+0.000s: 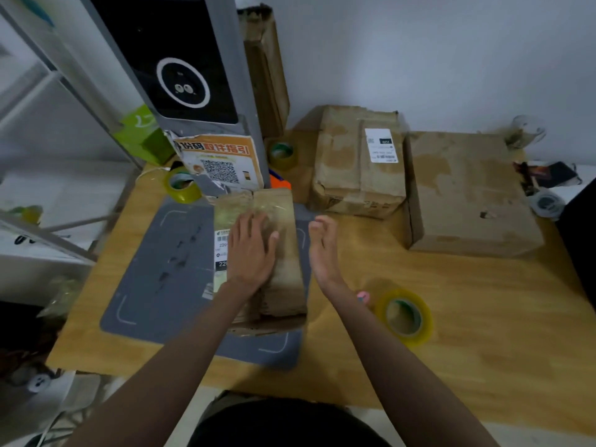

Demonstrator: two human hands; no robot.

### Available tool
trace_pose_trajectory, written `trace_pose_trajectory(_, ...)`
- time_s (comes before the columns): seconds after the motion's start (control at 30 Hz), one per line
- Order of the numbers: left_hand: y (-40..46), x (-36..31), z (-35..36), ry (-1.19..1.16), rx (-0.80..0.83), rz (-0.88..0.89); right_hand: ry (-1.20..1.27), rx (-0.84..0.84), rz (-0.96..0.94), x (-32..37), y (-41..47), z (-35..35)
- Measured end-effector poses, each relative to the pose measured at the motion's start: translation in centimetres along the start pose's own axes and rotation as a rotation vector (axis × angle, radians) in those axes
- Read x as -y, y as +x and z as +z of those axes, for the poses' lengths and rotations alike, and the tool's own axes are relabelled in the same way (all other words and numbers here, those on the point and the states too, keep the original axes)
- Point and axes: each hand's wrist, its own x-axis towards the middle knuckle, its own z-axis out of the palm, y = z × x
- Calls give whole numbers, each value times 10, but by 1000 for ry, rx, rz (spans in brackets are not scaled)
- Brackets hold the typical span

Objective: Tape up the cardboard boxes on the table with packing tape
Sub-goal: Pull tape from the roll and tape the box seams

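Left fingers point(258, 225): straight and spread, lying flat on top of the near box, holding nothing.
Left hand point(250, 253): palm down, pressing on the box top, partly covering its white label point(222, 250).
Right fingers point(319, 227): relaxed, lightly bent, gripping nothing.
Right hand point(322, 250): edge-on just beside the right side of the box; whether it touches the box cannot be told.
Near box point(283, 262): long worn cardboard, lying on the grey mat, with shiny clear tape across its far end.
Mat point(161, 279): grey, on the near left part of the table.
Table point(451, 333): light wood, against a white wall.
Tape roll point(404, 317): yellowish, lying on the table near the right forearm, well apart from the hand.
Second roll point(181, 185): on the far left, beside the mat's far edge.
Third roll point(283, 154): far, between the kiosk and the middle box.
Middle box point(358, 162): far of the right hand, with a white label on top.
Big box point(467, 195): to the right, touching the middle box.
Kiosk point(180, 75): grey, with a dark screen, standing at the far left with an orange QR notice point(219, 162) on its front.
Glass point(525, 132): far right corner, beyond the big box.
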Motion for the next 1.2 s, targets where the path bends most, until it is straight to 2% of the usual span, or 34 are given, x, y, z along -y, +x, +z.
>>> trace_pose_trajectory(0.17, -4, 7, 3, 13, 23, 39, 68, 100, 270, -43, 6, 29)
trace_pose_trajectory(0.23, -4, 7, 2, 19, 11, 32, -18, 121, 315, -63, -4, 25)
trace_pose_trajectory(0.33, -5, -2, 3, 60, 44, 68, -116, 17, 385, -71, -13, 12)
trace_pose_trajectory(0.47, -4, -14, 16, 124, 101, 259, -84, -150, 237, -40, -2, 12)
trace_pose_trajectory(0.6, -1, 0, 18, 97, 143, 257, -237, -21, -4, -20, -4, 32)
trace_pose_trajectory(0.67, 2, 7, 11, 121, 139, 291, -335, 15, -22, -19, -6, 32)
trace_pose_trajectory(0.73, 7, 21, -1, 164, 109, 272, -451, 9, -29, -16, -4, 27)
trace_pose_trajectory(0.87, 1, 63, -21, 226, -23, 122, -606, 40, -81, -6, -6, 31)
trace_pose_trajectory(0.9, -3, 70, -21, 173, -45, 80, -599, 61, -77, -5, -9, 35)
trace_pose_trajectory(0.97, -4, 72, -18, -113, -74, -11, -468, 98, -46, -5, -16, 41)
trace_pose_trajectory(1.1, 0, 63, -27, -845, 4, -350, 102, 101, 355, -12, -18, 37)
trace_pose_trajectory(1.2, -2, 63, -31, -1161, 84, -507, 160, 112, 468, -24, -17, 38)
